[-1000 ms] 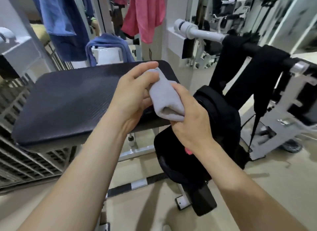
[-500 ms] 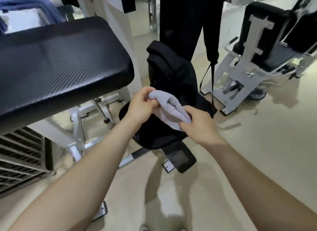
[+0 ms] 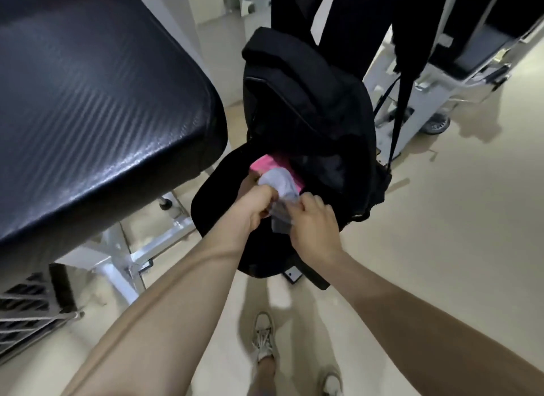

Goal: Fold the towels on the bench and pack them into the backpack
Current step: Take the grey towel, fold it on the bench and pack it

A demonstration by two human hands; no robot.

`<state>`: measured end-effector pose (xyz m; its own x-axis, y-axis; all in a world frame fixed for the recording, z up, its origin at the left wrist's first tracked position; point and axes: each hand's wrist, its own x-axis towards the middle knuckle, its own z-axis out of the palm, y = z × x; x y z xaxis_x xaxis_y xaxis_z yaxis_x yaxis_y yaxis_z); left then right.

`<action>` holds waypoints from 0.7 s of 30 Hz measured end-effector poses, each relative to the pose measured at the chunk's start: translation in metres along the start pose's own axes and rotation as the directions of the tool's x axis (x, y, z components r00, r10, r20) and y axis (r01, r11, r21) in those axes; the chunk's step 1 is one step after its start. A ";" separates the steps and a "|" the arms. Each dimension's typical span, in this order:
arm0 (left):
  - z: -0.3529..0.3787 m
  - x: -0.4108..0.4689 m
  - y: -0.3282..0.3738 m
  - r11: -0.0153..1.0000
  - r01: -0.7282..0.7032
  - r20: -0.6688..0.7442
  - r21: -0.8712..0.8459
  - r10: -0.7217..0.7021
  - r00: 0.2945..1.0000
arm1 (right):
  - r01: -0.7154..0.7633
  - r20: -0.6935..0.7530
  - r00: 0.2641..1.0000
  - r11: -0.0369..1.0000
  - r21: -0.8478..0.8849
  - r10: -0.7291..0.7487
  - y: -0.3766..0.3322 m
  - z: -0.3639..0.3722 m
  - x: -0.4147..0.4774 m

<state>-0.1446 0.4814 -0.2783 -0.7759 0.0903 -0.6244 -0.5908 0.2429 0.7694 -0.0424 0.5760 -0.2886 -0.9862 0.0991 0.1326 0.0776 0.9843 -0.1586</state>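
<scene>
Fingers of left hand (image 3: 258, 204) and right hand (image 3: 315, 223) pinch rolled soft grey towel (image 3: 279, 181) in mouth of black fabric backpack (image 3: 309, 101); pink cloth (image 3: 264, 163) half hidden.

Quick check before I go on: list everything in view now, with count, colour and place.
grey towel: one, light grey, at the backpack's opening
pink towel: one, pink, inside the backpack, partly under the grey towel
backpack: one, black, open, right of the bench
bench: one, black pad, upper left
hanging cloth: count unclear, black, top, behind the backpack
machine frame: one, white, upper right
grate: one, dark, lower left
shoes: two, pale, bottom centre
left hand: one, grips the grey towel
right hand: one, grips the grey towel
</scene>
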 end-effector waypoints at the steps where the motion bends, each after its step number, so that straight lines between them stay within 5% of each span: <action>1: 0.003 0.010 -0.001 1.000 -0.003 0.044 0.005 0.002 0.999 | -0.029 0.011 1.000 0.999 -0.015 0.029 -0.001 0.006 0.004; 6: 0.018 0.049 -0.007 0.987 -0.099 0.136 -0.128 0.117 0.984 | -0.169 0.059 0.983 0.985 -0.040 0.171 0.000 0.019 0.020; 12: 0.039 0.078 -0.016 0.971 0.054 0.099 -0.233 -0.031 0.995 | -0.355 0.199 0.912 0.933 -0.051 0.358 0.011 0.034 0.029; 17: 0.045 0.094 -0.021 0.995 0.039 0.162 -0.090 -0.024 0.987 | -0.409 0.156 0.909 0.901 0.146 0.387 0.014 0.049 0.039; 19: 0.053 0.102 -0.027 0.999 -0.033 0.156 -0.032 0.037 0.987 | -0.317 0.081 0.947 0.945 0.084 0.311 0.015 0.059 0.039; 21: 0.057 0.108 -0.039 0.951 -0.192 0.132 0.242 0.163 0.978 | -0.278 0.170 0.944 0.959 -0.059 0.284 0.015 0.065 0.038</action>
<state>-0.1927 0.5369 -0.3829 -0.8258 0.2557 -0.5027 -0.3600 0.4472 0.8188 -0.0884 0.5856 -0.3491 -0.9335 0.3479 -0.0863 0.3569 0.9249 -0.1312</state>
